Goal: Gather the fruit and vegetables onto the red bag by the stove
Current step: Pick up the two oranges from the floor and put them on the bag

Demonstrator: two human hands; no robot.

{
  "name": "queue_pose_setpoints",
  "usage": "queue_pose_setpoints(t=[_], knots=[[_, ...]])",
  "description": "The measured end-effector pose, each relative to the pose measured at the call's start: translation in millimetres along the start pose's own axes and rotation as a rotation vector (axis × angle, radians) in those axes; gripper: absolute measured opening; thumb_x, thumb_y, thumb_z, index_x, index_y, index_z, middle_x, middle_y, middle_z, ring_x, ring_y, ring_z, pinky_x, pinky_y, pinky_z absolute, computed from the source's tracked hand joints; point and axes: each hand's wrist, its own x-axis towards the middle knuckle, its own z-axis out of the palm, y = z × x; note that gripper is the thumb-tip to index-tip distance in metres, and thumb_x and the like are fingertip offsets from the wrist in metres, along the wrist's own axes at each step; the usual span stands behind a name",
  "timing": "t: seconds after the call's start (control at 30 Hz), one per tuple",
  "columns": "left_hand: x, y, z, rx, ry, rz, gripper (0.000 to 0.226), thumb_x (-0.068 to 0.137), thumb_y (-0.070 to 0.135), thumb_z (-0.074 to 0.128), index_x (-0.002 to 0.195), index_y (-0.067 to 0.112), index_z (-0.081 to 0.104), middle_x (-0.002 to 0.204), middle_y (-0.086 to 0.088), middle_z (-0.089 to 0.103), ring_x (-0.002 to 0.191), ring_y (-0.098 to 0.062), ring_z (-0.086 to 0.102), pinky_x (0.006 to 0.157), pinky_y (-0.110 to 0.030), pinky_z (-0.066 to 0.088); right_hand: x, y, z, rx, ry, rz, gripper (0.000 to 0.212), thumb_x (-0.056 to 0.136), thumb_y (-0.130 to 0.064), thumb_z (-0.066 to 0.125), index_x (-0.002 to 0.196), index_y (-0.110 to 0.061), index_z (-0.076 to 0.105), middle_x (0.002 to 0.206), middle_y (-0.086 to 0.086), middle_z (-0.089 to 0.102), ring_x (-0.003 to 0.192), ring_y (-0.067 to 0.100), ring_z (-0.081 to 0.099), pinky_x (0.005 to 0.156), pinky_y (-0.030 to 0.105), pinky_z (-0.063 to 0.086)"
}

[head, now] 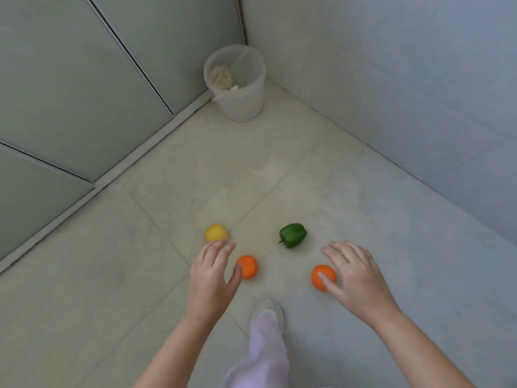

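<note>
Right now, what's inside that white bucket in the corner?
The white bucket holds a crumpled beige cloth or paper against its inner wall. Its bottom is mostly hidden by the near wall, so anything lower down cannot be seen.

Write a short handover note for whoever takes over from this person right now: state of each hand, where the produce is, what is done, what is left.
Left hand: open, empty, spread beside the left orange, fingertips near the yellow fruit.
Right hand: open, holding nothing, thumb against the right orange.
Green pepper lies untouched on the floor between the hands, further out.
Done: nothing gathered; all four pieces lie on the floor.
Left: pick up all four and carry them to the red bag, which is not in view. A white bucket stands in the corner.
</note>
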Motion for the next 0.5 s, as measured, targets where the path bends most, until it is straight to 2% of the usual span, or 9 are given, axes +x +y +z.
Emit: queue_pose_setpoints(t=[0.1, 0.3, 0.4, 0.5], knots=[[18, -40, 50, 0.039, -0.021, 0.015, 0.039, 0.079, 0.032, 0.051, 0.106, 0.007, 0.063, 0.108, -0.012, 0.065, 0.101, -0.027, 0.055, 0.086, -0.036, 0.042, 16, 31, 46, 0.0, -0.003, 0.026, 0.047, 0.073, -0.041, 0.047, 0.101, -0.008, 0.066, 0.1, 0.011, 0.066, 0.096, 0.029, 0.057, 0.081, 0.042, 0.048], [23, -88, 142, 0.013, -0.071, 0.0, 0.04, 0.078, 0.035, 0.05, 0.104, 0.008, 0.064, 0.108, -0.01, 0.066, 0.103, -0.021, 0.051, 0.086, -0.028, 0.035, 27, 87, 137, -0.007, -0.137, 0.044, 0.051, 0.069, -0.049, 0.048, 0.102, -0.014, 0.066, 0.101, 0.008, 0.067, 0.094, 0.03, 0.062, 0.08, 0.053, 0.05], [13, -105, 176, -0.005, -0.138, -0.005, 0.042, 0.078, 0.038, 0.05, 0.105, 0.01, 0.064, 0.11, -0.009, 0.065, 0.104, -0.019, 0.049, 0.087, -0.027, 0.034, 22, 105, 172, 0.014, -0.216, 0.043, 0.054, 0.068, -0.052, 0.047, 0.103, -0.016, 0.067, 0.102, 0.006, 0.067, 0.095, 0.029, 0.063, 0.08, 0.052, 0.05], [-1, -117, 200, 0.006, -0.203, -0.011, 0.045, 0.075, 0.04, 0.049, 0.106, 0.011, 0.065, 0.111, -0.009, 0.064, 0.105, -0.021, 0.05, 0.089, -0.029, 0.035, 16, 120, 198, 0.041, -0.295, 0.049, 0.059, 0.067, -0.056, 0.046, 0.107, -0.018, 0.065, 0.108, 0.006, 0.066, 0.101, 0.028, 0.06, 0.086, 0.046, 0.046]])
